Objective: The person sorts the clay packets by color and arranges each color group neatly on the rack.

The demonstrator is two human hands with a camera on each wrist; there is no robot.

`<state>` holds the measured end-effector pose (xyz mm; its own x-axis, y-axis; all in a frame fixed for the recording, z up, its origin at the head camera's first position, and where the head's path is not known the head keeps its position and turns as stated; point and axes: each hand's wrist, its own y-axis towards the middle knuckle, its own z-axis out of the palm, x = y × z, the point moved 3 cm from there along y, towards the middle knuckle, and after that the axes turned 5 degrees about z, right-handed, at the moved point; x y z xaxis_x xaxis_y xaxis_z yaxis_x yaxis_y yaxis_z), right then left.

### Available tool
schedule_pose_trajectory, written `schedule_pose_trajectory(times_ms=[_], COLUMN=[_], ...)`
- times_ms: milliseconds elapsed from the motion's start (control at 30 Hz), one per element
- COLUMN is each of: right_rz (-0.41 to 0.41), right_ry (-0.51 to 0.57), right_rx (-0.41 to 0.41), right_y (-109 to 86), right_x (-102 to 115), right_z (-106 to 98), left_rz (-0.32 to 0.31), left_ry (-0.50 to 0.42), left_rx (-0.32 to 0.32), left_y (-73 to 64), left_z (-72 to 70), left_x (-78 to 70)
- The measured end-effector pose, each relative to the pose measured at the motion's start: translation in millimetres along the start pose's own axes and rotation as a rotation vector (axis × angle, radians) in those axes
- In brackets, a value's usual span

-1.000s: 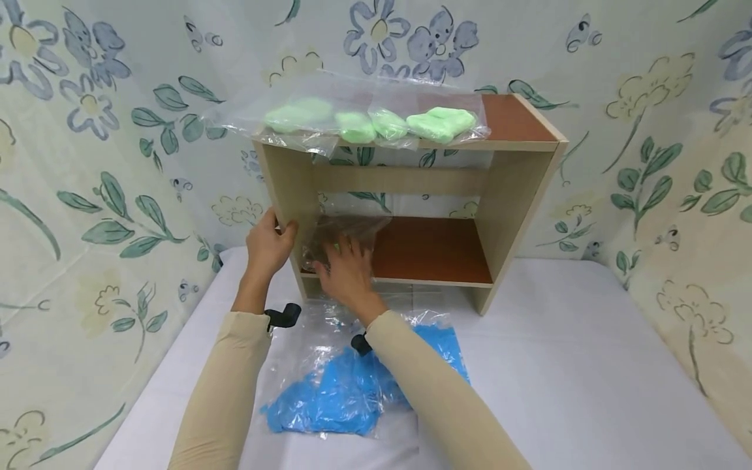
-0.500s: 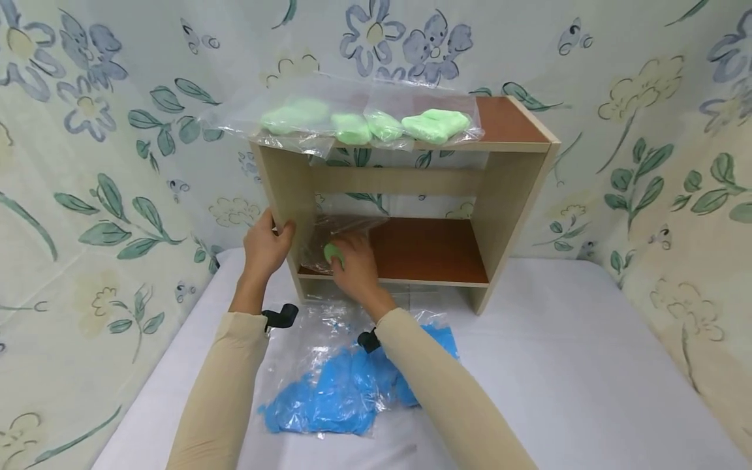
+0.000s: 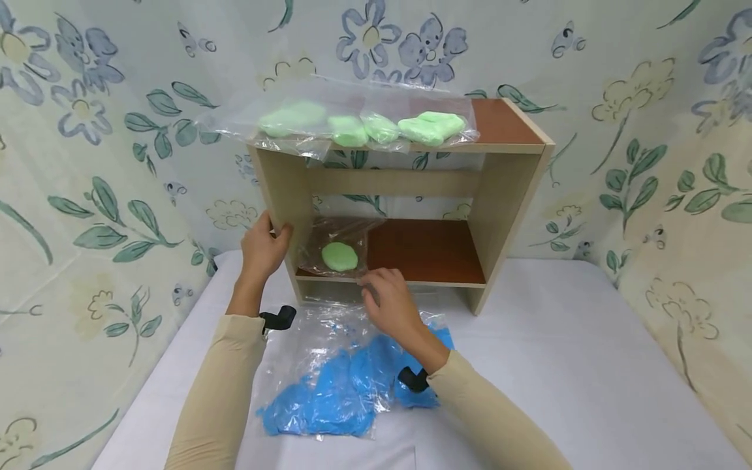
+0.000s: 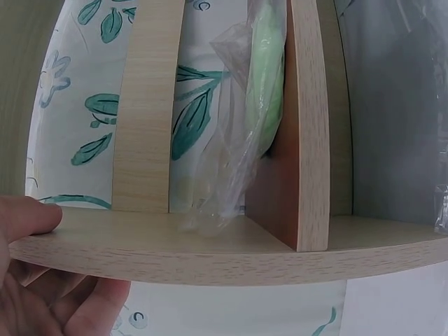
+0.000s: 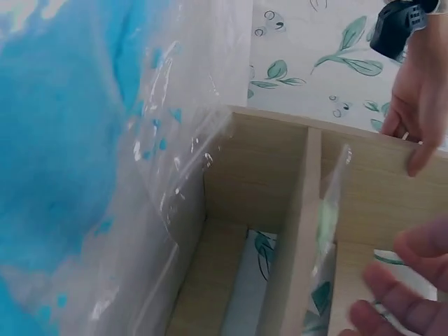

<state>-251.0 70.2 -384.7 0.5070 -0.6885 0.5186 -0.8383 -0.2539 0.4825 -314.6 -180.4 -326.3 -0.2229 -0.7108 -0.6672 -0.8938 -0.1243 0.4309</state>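
My left hand (image 3: pixel 264 248) grips the left side panel of a small wooden shelf unit (image 3: pixel 517 196). In the left wrist view its thumb (image 4: pixel 35 217) lies on the inner face and its fingers are curled on the outer side. On the left of the brown lower shelf board (image 3: pixel 431 251) lies a clear plastic bag (image 3: pixel 352 228) with a flattened light green lump (image 3: pixel 339 256) in it. My right hand (image 3: pixel 392 303) hovers at that board's front edge, its fingertips close to the bag's right front corner. In the right wrist view its fingers (image 5: pixel 392 290) are loosely bent and spread, with nothing between them.
Clear bags with several light green lumps (image 3: pixel 431 128) lie along the top board, overhanging its front and left edges. Before the unit, clear bags of blue material (image 3: pixel 337 398) lie on the white-covered table (image 3: pixel 564 352). Flowered cloth (image 3: pixel 623 117) hangs behind and at the sides.
My right hand has drawn back from the bag on the lower shelf, moving right and toward me, uncovering the green lump. My left hand keeps its grip on the side panel.
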Motion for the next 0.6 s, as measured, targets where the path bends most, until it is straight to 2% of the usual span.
schedule_pose_trajectory(times_ms=[133,267,367,467,600], right_rz=[0.115,0.229,0.325,0.399,0.477], right_ry=[-0.094,-0.25,-0.361,-0.416,-0.452], right_rx=[0.127,0.215,0.317,0.399,0.458], right_y=[-22.6,-47.5,-67.4,-82.8,-95.0], right_x=[-21.3,-53.4,-75.2,-89.8,-99.6], right_z=[-16.7,-34.8,-44.9,-50.3,-46.0], left_rz=[0.007,0.01,0.006,-0.004,-0.005], left_ry=[0.02,0.013,0.006,0.009,0.009], left_rx=[0.006,0.028,0.036,0.036,0.027], left_y=[0.3,2.0,2.3,1.9,1.7], left_z=[1.3,3.4,2.9,1.3,-1.5], left_x=[1.3,0.3,-1.0,-0.4,2.0])
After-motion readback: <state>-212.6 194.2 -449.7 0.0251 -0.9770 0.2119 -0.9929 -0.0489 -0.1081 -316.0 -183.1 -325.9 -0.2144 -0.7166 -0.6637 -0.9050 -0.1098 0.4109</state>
